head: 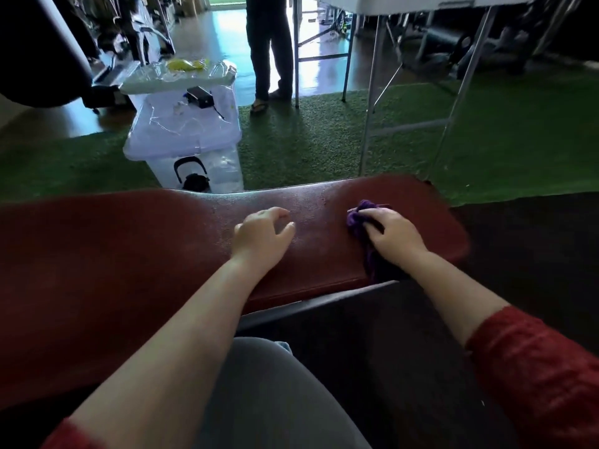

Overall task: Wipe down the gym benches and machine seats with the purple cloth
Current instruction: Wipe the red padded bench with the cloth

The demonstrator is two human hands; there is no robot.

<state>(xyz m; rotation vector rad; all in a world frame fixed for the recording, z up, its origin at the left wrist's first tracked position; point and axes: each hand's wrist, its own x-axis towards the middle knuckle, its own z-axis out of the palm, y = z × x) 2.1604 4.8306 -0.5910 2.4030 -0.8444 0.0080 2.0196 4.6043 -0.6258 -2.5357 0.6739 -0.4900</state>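
Observation:
A dark red padded bench (pixel 129 247) runs across the view in front of me. My right hand (pixel 393 233) presses the bunched purple cloth (pixel 358 218) onto the bench near its right end; part of the cloth trails under my wrist toward the near edge. My left hand (pixel 262 236) rests on the middle of the pad with fingers loosely curled and apart, holding nothing. A sheen shows on the pad between and beyond the hands.
Just beyond the bench stands a clear plastic storage bin (pixel 184 140) with a lid and small items on top. A folding table's metal legs (pixel 369 124) rise at the right on green turf. A person's legs (pixel 269 59) stand further back.

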